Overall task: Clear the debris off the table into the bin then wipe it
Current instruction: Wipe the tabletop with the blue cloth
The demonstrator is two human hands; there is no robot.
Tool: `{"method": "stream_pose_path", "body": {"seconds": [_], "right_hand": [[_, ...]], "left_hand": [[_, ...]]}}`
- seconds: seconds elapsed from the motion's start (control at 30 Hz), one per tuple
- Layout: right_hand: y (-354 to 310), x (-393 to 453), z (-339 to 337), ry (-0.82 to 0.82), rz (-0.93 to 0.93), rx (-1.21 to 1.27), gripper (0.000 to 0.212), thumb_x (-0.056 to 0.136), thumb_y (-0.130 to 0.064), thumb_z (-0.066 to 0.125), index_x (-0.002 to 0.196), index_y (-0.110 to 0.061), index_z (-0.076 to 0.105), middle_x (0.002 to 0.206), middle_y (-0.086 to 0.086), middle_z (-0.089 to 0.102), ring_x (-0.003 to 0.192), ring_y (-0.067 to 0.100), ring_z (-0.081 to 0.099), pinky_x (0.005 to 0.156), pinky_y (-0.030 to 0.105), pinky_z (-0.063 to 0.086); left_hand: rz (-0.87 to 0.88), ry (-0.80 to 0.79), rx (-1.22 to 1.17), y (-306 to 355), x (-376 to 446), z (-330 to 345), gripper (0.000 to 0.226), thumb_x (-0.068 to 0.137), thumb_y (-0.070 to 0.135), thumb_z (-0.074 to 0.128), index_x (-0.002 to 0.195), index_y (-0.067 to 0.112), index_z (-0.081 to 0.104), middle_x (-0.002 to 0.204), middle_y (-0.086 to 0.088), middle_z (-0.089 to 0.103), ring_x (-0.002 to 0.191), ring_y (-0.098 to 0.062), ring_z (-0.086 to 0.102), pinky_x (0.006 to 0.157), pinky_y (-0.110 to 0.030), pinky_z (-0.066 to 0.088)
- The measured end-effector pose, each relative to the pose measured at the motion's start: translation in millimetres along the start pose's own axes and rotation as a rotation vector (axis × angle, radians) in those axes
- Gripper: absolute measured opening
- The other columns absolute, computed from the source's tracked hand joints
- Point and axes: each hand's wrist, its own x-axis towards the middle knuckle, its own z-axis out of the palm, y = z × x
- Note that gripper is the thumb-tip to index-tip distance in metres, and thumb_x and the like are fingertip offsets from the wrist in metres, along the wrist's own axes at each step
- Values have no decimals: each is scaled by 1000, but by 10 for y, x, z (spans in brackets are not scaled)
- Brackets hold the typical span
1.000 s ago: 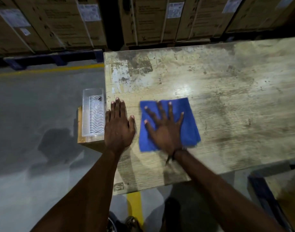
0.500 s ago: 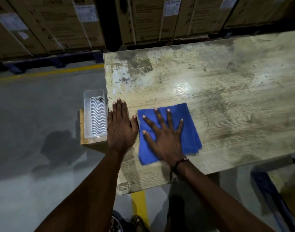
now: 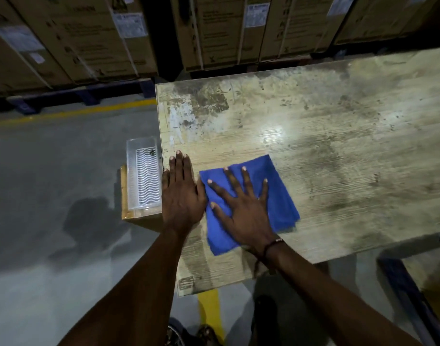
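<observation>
The blue cloth [image 3: 251, 203] lies flat on the table [image 3: 326, 146], near its left edge and toward the near edge. The right hand [image 3: 241, 208] presses on the cloth with its fingers straight and spread wide, palm down, a dark band at the wrist. The left hand [image 3: 181, 196] rests flat on the bare surface right at the left edge, fingers straight and held together, its thumb side touching the cloth's left border. Just beside the table's left edge, lower than the top, a clear plastic bin [image 3: 144, 176] with a wavy ribbed bottom sits on a wooden block [image 3: 139, 217]; a small dark speck lies in its far end. The tabletop is worn and stained, with a glare patch near its middle.
</observation>
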Motion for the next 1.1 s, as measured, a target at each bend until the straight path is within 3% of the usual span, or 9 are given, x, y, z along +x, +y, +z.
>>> {"method": "stream_pose_path", "body": {"seconds": [0.17,0.3,0.43,0.53,0.67,0.83,1.0,1.1], "right_hand": [[689,1058,-94,-15,175,26,59,99,-72,29,157,-57,24,173,-10,15,161,31,5,115,79,3],[734,1512,-13,-17,288,48,61,102,-70,25,160,-52,19,175,-6,6,160,36,-3,114,80,-2],[297,974,148,33,8,-30,60,102,-70,27,159,-54,19,174,-8,10,161,30,-1,117,76,0],[417,898,154,4,-72,-9,58,100,-73,29,156,-60,21,173,-14,9,161,24,-3,117,72,0],[814,1802,72,24,112,-33,58,100,-72,30,156,-58,26,173,-11,16,161,31,6,116,76,3],[920,2615,51,-33,303,84,61,102,-71,27,160,-54,18,174,-8,5,160,36,-7,115,79,-6],[456,2067,247,0,-94,-30,61,100,-72,27,158,-56,21,173,-12,11,161,28,3,117,75,4],[841,2262,92,4,-51,-20,59,98,-74,28,155,-60,25,172,-15,15,161,25,6,118,74,6]], "left_hand": [[-13,-1,-35,9,-5,25,73,105,46,22,166,5,17,175,-14,11,162,-27,8,131,-47,11],[-11,-27,-61,-4,203,54,78,103,49,18,167,5,12,175,-13,5,163,-28,3,131,-45,4],[-6,-38,-59,-26,810,68,79,102,49,14,166,3,14,175,-16,7,162,-31,6,130,-46,4],[-49,-49,-64,-60,1265,44,75,104,46,19,167,4,12,175,-16,4,162,-32,4,130,-47,3],[-90,-13,-44,-35,1505,72,77,101,46,18,166,5,14,175,-14,7,163,-29,7,130,-46,5],[-89,69,-55,-41,1474,111,72,104,43,26,166,7,20,175,-12,13,162,-28,12,130,-46,11],[-95,98,-50,-51,1483,135,70,104,42,28,164,7,27,174,-12,20,161,-26,16,130,-46,15],[-100,104,-48,-57,1492,128,70,104,44,27,165,8,26,174,-11,19,161,-25,16,130,-47,16]]}}
